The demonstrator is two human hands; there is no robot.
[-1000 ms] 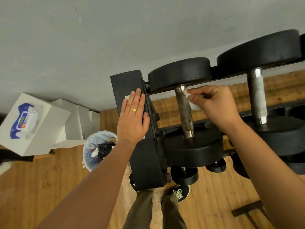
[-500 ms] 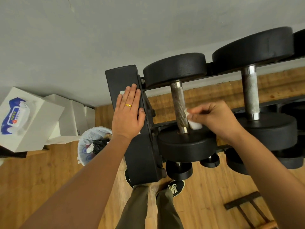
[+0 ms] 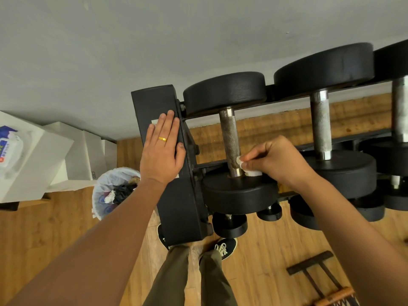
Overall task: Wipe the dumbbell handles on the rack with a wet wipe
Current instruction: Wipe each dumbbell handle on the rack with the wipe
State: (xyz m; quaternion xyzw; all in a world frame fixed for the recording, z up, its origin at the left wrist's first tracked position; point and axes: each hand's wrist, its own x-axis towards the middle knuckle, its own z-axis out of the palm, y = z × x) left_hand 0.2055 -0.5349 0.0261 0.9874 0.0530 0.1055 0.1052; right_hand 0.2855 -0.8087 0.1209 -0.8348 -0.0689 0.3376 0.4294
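So, just the one head view, looking down. The left hand point(image 3: 162, 153) lies flat with its fingers straight on top of the black end post of the rack point(image 3: 176, 206), and there's a gold ring point(image 3: 162, 139) on one finger. It isn't gripping anything, just resting there.

Just to the right of it, the right hand point(image 3: 276, 160) pinches a small white wet wipe point(image 3: 251, 173) between thumb and fingertips. The wipe is pressed against the near end of the first dumbbell handle point(image 3: 229, 133), right where the knurled bar meets the near plate of that dumbbell point(image 3: 238, 193). The dumbbell sits on the top tier, between the two hands.

Right of the right hand, a second dumbbell handle point(image 3: 321, 127) looks shinier, and a third handle point(image 3: 400, 111) is cut off by the frame edge. Under the right wrist, smaller dumbbells point(image 3: 229, 224) sit on a lower tier.

Left of the left forearm there's a trash bin point(image 3: 114, 191) with a white liner and crumpled stuff inside. Further left, a white box point(image 3: 44, 155) has a pack of wipes point(image 3: 8, 149) on top, half out of frame.

Between the forearms you can see olive trousers and dark shoes point(image 3: 225, 248) on the wood floor. Below the right forearm, a dark metal frame with a wooden grip point(image 3: 320, 277) lies on the floor.
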